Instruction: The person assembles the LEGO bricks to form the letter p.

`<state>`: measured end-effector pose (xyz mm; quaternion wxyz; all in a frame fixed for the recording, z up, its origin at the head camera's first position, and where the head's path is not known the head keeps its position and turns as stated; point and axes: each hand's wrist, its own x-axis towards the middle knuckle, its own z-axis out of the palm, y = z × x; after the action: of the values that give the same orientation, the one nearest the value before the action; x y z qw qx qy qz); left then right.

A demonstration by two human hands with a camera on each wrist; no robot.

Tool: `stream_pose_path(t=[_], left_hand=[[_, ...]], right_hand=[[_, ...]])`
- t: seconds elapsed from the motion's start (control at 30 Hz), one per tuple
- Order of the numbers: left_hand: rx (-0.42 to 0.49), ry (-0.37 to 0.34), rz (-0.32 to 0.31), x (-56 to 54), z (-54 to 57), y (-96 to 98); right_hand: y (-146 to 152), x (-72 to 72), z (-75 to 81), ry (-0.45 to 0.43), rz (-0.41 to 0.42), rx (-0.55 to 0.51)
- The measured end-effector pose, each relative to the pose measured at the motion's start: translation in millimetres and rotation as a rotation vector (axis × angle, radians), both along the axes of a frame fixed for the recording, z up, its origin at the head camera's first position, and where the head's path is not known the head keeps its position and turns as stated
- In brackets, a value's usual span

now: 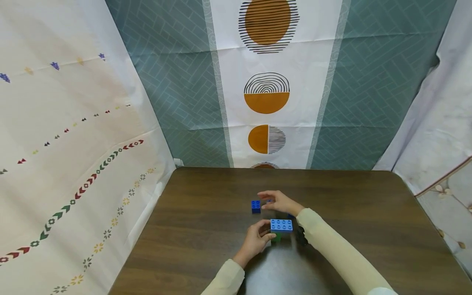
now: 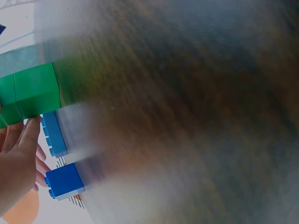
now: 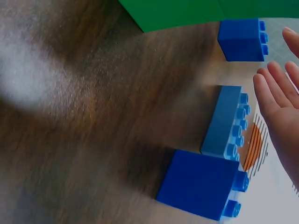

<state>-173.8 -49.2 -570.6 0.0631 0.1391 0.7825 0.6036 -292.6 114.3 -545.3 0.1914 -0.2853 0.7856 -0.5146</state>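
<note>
My left hand (image 1: 255, 241) grips a stack of toy building bricks from its left side, thumb in front and fingers behind. On top of the stack is a light blue brick (image 1: 281, 225) with studs, over green bricks (image 2: 35, 91). My right hand (image 1: 279, 203) is just beyond the stack, its fingers extended and nothing held in them. Close to its fingertips stands a dark blue brick (image 1: 256, 207). In the right wrist view, that hand (image 3: 282, 107) is near a blue brick (image 3: 243, 42), a lighter blue brick (image 3: 222, 121) and a larger-looking blue brick (image 3: 201, 182).
The bricks are on a brown wooden table (image 1: 191, 229). A patterned cloth (image 1: 267, 61) hangs behind its far edge, with a white printed cloth (image 1: 73, 143) on the left and another pale cloth (image 1: 435, 123) on the right.
</note>
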Motion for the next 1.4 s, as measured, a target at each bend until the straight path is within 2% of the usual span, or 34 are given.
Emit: stream_pose_path(t=[0.33, 0.53, 0.9, 1.13, 1.27, 1.4], left_hand=[[0.022, -0.002, 0.004, 1.2, 1.1, 1.8], [0.025, 0.015, 0.003, 0.3, 0.6, 1.2], [0.030, 0.013, -0.005, 0.5, -0.2, 1.3], [0.040, 0.012, -0.012, 11.9, 31.5, 2.7], [0.051, 0.009, -0.017, 12.1, 32.0, 2.1], [0.048, 0.010, -0.010, 11.7, 27.9, 2.7]], right_hand=[[-5.2, -1.5, -8.4, -0.052, 0.007, -0.003], [-8.7, -4.3, -12.3, -0.055, 0.012, 0.018], [-10.6, 0.4, -17.1, -0.007, 0.041, 0.037], [-13.9, 3.9, -15.2, 0.004, 0.022, 0.036], [-15.0, 4.0, -15.5, 0.010, 0.019, 0.039], [-14.9, 3.4, -16.6, 0.003, 0.003, 0.046]])
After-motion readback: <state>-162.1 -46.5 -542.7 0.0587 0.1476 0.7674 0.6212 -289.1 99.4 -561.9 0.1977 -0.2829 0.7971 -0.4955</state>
